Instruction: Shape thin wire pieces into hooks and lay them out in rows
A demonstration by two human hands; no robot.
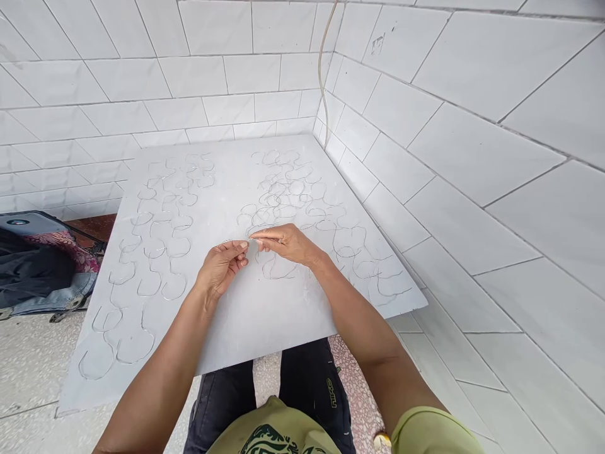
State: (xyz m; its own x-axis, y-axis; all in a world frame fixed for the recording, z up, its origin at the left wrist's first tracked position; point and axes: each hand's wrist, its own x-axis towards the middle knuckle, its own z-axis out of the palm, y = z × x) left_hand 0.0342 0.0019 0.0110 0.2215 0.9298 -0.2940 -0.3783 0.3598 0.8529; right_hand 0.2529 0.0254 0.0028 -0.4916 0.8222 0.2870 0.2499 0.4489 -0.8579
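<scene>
My left hand [220,267] and my right hand [289,242] meet above the middle of a pale grey board [265,325]. Both are closed in a pinch, fingertips almost touching, on a thin piece of wire that is mostly hidden by the fingers. Rows of S-shaped bent wires [174,297] lie on the board to the left of my left hand. Beyond and to the right of my right hand, more curved wires [297,188] lie overlapping in a loose spread.
White tiled walls [472,145] meet in a corner behind the board and run along its right side. A thin hose or cable [321,69] hangs down that corner. At left stands a chair [38,221] with dark cloth [33,268] on it. My legs are under the board's front edge.
</scene>
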